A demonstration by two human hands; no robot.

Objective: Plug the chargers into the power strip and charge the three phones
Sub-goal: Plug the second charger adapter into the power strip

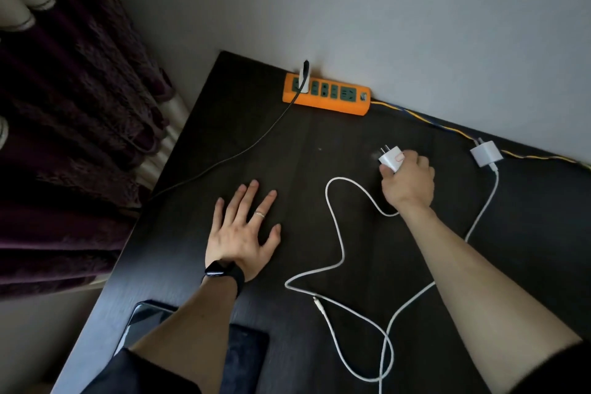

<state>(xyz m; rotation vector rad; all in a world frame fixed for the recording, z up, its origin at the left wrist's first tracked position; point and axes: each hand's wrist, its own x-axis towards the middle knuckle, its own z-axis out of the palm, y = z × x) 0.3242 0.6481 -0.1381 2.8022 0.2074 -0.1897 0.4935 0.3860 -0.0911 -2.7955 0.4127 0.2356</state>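
An orange power strip [332, 104] lies against the wall at the back of the dark table [319, 144]. One white charger [304, 81] with a dark cable is plugged into its left socket. My right hand [407, 184] grips a second white charger [390, 158], prongs pointing toward the strip; its white cable [335, 230] loops across the table. A third white charger [485, 153] lies at the right with its own white cable. My left hand [243, 230] rests flat and spread on the table. Two dark phones [145, 321] [246, 358] lie near the front edge, partly under my left forearm.
The strip's yellow-and-blue cord [447, 128] runs right along the wall. A dark cable [243, 147] trails off the table's left edge. Purple curtains [70, 137] hang to the left, beyond the table.
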